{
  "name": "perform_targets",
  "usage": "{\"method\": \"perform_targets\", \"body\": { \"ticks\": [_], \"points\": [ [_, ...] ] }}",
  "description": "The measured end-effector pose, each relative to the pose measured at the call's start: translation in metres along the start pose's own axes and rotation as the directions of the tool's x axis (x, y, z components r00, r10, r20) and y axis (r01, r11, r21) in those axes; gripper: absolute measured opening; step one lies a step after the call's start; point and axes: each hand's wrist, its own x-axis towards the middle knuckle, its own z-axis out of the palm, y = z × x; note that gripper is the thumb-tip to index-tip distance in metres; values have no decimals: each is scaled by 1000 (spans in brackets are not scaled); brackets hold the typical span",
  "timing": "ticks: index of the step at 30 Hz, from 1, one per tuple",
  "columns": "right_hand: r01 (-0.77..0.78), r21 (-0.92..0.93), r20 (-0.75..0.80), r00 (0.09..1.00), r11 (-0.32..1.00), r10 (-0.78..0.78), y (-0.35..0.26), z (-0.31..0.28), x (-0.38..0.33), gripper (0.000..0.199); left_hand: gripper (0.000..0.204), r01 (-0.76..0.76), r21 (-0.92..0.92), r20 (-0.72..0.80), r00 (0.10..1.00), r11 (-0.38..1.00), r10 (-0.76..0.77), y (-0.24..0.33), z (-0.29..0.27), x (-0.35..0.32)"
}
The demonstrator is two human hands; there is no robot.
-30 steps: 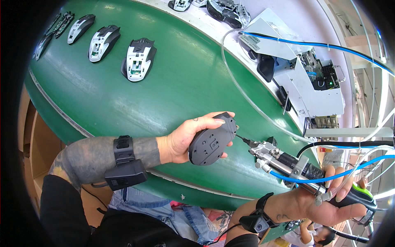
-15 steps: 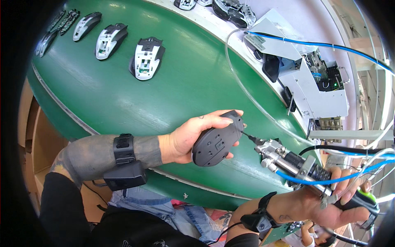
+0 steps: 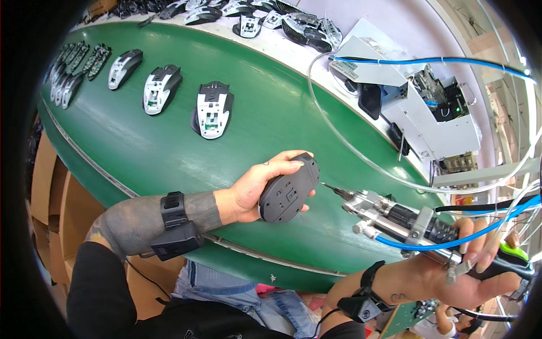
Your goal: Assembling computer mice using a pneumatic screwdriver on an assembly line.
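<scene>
A black computer mouse [image 3: 289, 191] is held by my left hand [image 3: 248, 189], its underside with small screw holes facing up. The thumb lies over its upper end, and other fingertips show at its far side. My right hand [image 3: 471, 271] is closed around a powered screwdriver [image 3: 409, 220] with a metal body and a blue hose. Its thin bit points left toward the mouse, with a small gap between them. On the green surface beyond, several partly assembled mice [image 3: 213, 116] in white and black lie in a row, insides showing.
Circuit boards [image 3: 97, 61] lie at the far left of the green work surface [image 3: 164, 152]. More mouse shells [image 3: 248, 25] line the white ledge behind. A white machine [image 3: 437, 124] stands at the right. A clear tube [image 3: 361, 150] and blue hose [image 3: 480, 61] cross there. Cardboard boxes [image 3: 73, 209] stand below left.
The screwdriver's bit was right at the mouse's edge and now stands apart from it. The mouse has shifted slightly left in my left hand's grip. The view has tilted, showing more of the back ledge.
</scene>
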Motion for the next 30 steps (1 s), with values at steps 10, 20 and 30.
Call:
{"method": "perform_targets", "body": {
  "ticks": [10,20,30],
  "points": [
    [141,-130,-57,987,981,-149,22,11,-3,44,48,36,2,37,999,999,-36,-1,1,-10],
    [117,-122,25,993,986,-115,19,6,1,42,47,47,-2,64,997,999,-47,0,5,-12],
    [69,-131,165,985,989,-47,-7,5,-6,40,53,-172,66,-134,975,983,179,25,-10,6]
  ]
}}
